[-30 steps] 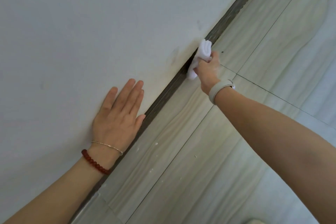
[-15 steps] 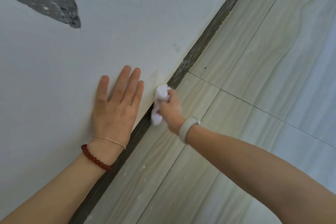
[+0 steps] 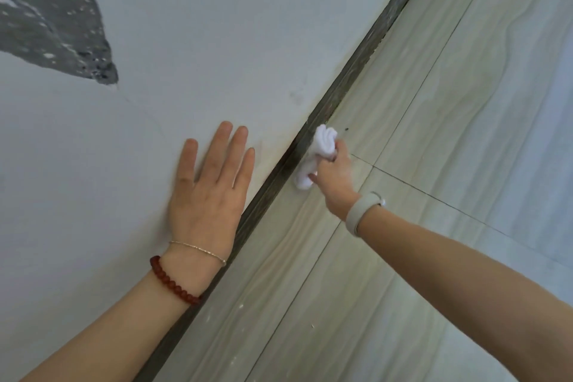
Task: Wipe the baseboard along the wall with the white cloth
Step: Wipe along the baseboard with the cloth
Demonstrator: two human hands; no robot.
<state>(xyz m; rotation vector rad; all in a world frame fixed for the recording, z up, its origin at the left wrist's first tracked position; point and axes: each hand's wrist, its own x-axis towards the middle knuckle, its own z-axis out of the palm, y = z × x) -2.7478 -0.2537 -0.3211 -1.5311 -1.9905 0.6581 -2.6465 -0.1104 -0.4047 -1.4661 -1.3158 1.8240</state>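
A dark, narrow baseboard (image 3: 362, 59) runs diagonally from lower left to upper right where the white wall meets the tiled floor. My right hand (image 3: 333, 178) grips a bunched white cloth (image 3: 322, 141) and holds it against the baseboard, just right of my left hand. The cloth's lower end (image 3: 304, 180) hangs below my fingers. My left hand (image 3: 210, 192) lies flat on the wall with straight fingers, right beside the baseboard.
The white wall (image 3: 217, 25) has a grey patch of missing paint (image 3: 52, 18) at the upper left. The floor (image 3: 434, 164) is pale wood-look tile with dark grout lines and small white specks near the baseboard.
My right hand with the cloth slid down along the baseboard toward my left hand, then moved back up a little. My left hand stayed flat on the wall.
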